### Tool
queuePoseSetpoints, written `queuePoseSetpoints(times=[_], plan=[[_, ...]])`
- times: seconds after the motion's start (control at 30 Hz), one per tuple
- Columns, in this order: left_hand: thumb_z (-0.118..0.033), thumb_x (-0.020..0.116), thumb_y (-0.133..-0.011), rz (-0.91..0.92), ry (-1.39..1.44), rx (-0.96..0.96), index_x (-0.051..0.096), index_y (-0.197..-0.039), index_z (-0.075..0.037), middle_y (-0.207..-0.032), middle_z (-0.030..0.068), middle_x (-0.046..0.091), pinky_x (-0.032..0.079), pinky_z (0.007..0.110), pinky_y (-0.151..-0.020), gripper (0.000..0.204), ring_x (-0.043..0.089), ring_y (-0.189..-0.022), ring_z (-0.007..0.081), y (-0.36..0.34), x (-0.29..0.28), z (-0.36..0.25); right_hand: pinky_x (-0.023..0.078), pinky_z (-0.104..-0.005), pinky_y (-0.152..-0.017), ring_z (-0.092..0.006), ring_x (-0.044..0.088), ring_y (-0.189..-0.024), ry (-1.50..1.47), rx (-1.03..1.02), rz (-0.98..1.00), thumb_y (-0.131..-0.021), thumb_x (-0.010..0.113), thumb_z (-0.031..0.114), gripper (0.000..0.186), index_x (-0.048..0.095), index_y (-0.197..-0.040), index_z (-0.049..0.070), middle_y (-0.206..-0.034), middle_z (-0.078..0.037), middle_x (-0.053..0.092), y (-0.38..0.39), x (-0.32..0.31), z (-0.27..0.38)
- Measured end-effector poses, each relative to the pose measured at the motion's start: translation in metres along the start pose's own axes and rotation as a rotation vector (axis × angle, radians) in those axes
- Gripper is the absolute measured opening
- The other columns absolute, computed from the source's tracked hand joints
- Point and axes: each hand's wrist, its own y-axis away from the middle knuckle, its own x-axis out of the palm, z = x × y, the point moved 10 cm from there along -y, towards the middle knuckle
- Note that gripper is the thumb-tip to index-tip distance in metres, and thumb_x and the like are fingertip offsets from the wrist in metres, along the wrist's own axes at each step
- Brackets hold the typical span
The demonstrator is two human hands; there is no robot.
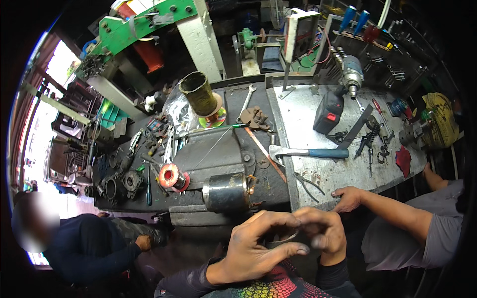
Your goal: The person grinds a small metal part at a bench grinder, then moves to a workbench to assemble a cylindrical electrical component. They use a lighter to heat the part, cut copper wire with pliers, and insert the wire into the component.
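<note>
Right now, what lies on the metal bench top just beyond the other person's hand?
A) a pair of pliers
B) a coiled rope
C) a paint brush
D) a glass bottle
A: a pair of pliers lies on the metal bench top, just beyond the other person's hand.

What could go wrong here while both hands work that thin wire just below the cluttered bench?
The thin wire pinched between the left hand and right hand could kink or slip, as it is barely visible. The metal cylinder sits at the bench edge and might roll off. A co-worker's hand rests close by and could be bumped.
</note>
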Motion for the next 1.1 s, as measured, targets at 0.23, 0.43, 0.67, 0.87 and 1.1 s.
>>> queuePoseSetpoints(times=[0.23,0.43,0.67,0.87,1.1], plan=[[-0.012,0.086,-0.087,0.02,0.009,-0.089,0.066,-0.107,0.0,-0.096,0.0035,0.066,0.047,0.022,-0.069,0.032,0.058,-0.082,0.005,0.008,0.0,0.02,0.056,-0.0313,-0.087,-0.0209,0.07,-0.095,0.006,-0.033,-0.139,-0.08,0.086,0.002,0.038,0.067,-0.112,-0.008,-0.101,-0.017,0.069,-0.006,0.005,0.007],[-0.009,0.074,-0.097,0.026,0.185,-0.309,0.067,-0.114,0.003,-0.086,0.0041,0.068,0.046,0.022,-0.061,0.021,0.06,-0.071,0.0054,0.018,-0.006,0.037,0.054,-0.0288,-0.085,-0.019,0.066,-0.094,0.168,-0.104,-0.385,-0.083,0.082,0.001,0.026,0.071,-0.105,-0.006,-0.103,-0.016,0.068,-0.008,0.0,0.015],[-0.008,0.081,-0.089,-0.02,0.154,-0.003,0.075,-0.103,0.001,-0.096,0.0099,0.075,0.053,0.03,-0.083,0.018,0.069,-0.091,0.0147,0.011,-0.021,0.015,0.053,-0.0319,-0.092,-0.0221,0.061,-0.113,0.295,-0.22,-0.266,-0.088,0.082,0.011,0.034,0.07,-0.114,-0.007,-0.119,-0.017,0.062,-0.009,0.033,0.023],[-0.01,0.083,-0.087,0.028,0.159,-0.034,0.076,-0.099,0.0,-0.094,0.0086,0.075,0.053,0.031,-0.084,0.017,0.069,-0.089,0.0152,0.014,-0.028,0.019,0.055,-0.035,-0.093,-0.0251,0.067,-0.107,0.521,-0.288,-0.369,-0.08,0.088,0.01,0.036,0.072,-0.108,-0.005,-0.118,-0.022,0.068,0.007,0.053,0.024],[-0.003,0.08,-0.088,0.036,0.309,-0.073,0.072,-0.108,-0.001,-0.101,0.0125,0.076,0.058,0.03,-0.079,0.021,0.075,-0.088,0.0189,0.027,-0.037,0.026,0.058,-0.0326,-0.083,-0.0237,0.073,-0.093,0.844,-0.18,-0.46,-0.086,0.075,-0.002,0.015,0.073,-0.101,-0.006,-0.104,-0.02,0.075,0.015,0.076,0.026]])
